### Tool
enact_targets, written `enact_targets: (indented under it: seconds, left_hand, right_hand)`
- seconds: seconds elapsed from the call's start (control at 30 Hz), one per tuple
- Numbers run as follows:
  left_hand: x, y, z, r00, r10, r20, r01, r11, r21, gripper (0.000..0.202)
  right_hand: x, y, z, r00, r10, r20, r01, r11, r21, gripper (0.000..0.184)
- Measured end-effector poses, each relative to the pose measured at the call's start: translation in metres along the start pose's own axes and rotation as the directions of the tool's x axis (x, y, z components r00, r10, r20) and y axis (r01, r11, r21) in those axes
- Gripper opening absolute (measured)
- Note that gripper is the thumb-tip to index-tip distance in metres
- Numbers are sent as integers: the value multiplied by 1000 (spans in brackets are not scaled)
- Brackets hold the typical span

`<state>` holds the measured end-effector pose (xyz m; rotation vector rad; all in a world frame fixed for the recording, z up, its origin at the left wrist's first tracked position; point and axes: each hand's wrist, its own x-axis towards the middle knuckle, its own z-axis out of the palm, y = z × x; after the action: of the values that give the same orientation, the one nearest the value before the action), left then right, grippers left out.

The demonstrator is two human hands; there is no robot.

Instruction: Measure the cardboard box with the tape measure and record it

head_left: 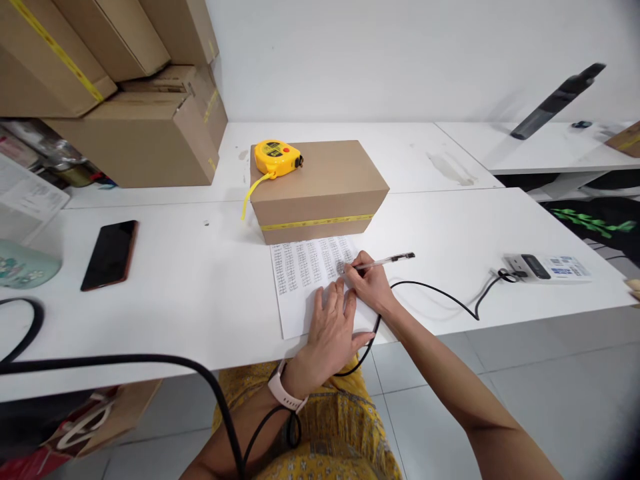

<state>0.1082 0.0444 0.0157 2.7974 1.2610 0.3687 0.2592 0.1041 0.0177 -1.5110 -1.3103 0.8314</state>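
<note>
My right hand (pixel 369 281) is closed on a clear pen (pixel 383 262), its tip touching a printed sheet of paper (pixel 305 277) covered in columns of small text. My left hand (pixel 333 327) lies flat with fingers apart on the lower part of that sheet, a pale watch on its wrist. Just behind the sheet stands a brown cardboard box (pixel 325 187) with yellow tape round its side. A yellow tape measure (pixel 277 157) sits on the box's top left corner, its yellow blade hanging down over the edge.
A black phone (pixel 110 254) lies face up at the left of the white table (pixel 190 300). Black cables (pixel 440 293) cross the table front. A white device (pixel 547 267) sits at the right edge. Cardboard boxes (pixel 140 133) are stacked at the back left.
</note>
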Motion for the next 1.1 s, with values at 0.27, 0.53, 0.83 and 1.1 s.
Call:
enact_targets:
  seconds: [0.27,0.53,0.83,1.1]
  left_hand:
    - [0,0,0,1000,-3,-16,3,1000,-5,83]
    - [0,0,-1,1000,-8,-1,8,1000,-12,83]
    - [0,0,-1,1000,-6,2,6,1000,-10,84]
    - [2,0,-4,1000,-1,22,1,1000,9,84]
  right_hand:
    - [1,2,-1,1000,4,0,-4,1000,-13,21]
    - [0,0,-1,999,-4,-38,3,999,-32,22]
    - [1,3,0,1000,3,-22,-4,1000,-6,20]
    - [2,2,-2,999,-3,-40,2,1000,-25,20]
